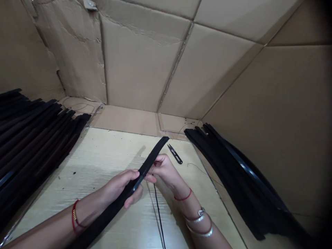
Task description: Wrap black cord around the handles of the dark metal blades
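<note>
head view: a black fabric strip [111, 214] is held diagonally above a pale worktop [77, 173]. it is gripped by the left hand [120, 186], curled around it, while its upper end is pinched between thumb and fingers by the right hand [163, 169]. a thin black cord [158, 218] runs down from near the pinch. thread snips [175, 154] lie just beside the right hand. stacked black strips [31, 138] lie at left, a black heap [233, 173] at right, by cardboard walls [145, 62]. a close hold is judged best, keeping the strip steady and the cord unsnagged.
</note>
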Tool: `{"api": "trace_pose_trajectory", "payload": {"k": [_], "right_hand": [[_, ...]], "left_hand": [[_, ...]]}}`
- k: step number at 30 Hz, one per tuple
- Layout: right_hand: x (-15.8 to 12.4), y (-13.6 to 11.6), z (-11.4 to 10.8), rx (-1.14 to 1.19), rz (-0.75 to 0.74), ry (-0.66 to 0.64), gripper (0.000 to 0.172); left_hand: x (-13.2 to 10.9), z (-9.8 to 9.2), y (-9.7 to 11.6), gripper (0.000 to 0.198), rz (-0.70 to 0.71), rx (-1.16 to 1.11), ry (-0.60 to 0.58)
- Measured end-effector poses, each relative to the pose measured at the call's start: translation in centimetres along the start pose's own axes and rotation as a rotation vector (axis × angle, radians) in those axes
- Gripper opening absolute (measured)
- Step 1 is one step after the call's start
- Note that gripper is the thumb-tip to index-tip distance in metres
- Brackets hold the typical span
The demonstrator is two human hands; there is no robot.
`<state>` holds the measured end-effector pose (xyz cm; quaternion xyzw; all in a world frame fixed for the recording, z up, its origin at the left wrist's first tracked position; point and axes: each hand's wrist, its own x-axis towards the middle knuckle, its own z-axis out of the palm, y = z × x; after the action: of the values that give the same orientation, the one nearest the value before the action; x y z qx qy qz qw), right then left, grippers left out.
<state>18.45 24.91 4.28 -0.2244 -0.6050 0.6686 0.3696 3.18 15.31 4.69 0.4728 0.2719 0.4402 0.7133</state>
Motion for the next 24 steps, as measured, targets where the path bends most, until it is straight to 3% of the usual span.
{"api": "trace_pose_trajectory", "payload": {"k": [7, 12, 17, 20, 22, 24], "right_hand": [[0.6, 1.3, 0.1, -0.104, -0.06, 0.009, 0.007], [0.9, 1.0, 0.1, -0.158, -0.114, 0.081, 0.012], [1.4, -1.1, -4.5, -0.249, -0.149, 0.203, 0.018], [0.9, -2.6, -7.7, -0.241, -0.191, 0.272, 0.022], [0.3, -3.5, -8.5, -0.243, -0.212, 0.279, 0.022], [-0.3, -4.3, -7.9, -0.228, -0.246, 0.263, 0.025]], "left_hand": [[0.2, -0.5, -0.4, 0.021, 0.025, -0.164, -0.107], [-0.6, 1.1, -0.7, 0.02, -0.003, -0.166, -0.145], [-1.9, 3.2, -1.8, 0.023, -0.194, -0.063, -0.17], [-1.9, 3.4, -2.8, 0.03, -0.333, 0.102, -0.157], [-1.5, 2.7, -3.3, 0.035, -0.303, 0.218, -0.131], [-0.7, 1.3, -3.4, 0.038, -0.188, 0.287, -0.056]]}}
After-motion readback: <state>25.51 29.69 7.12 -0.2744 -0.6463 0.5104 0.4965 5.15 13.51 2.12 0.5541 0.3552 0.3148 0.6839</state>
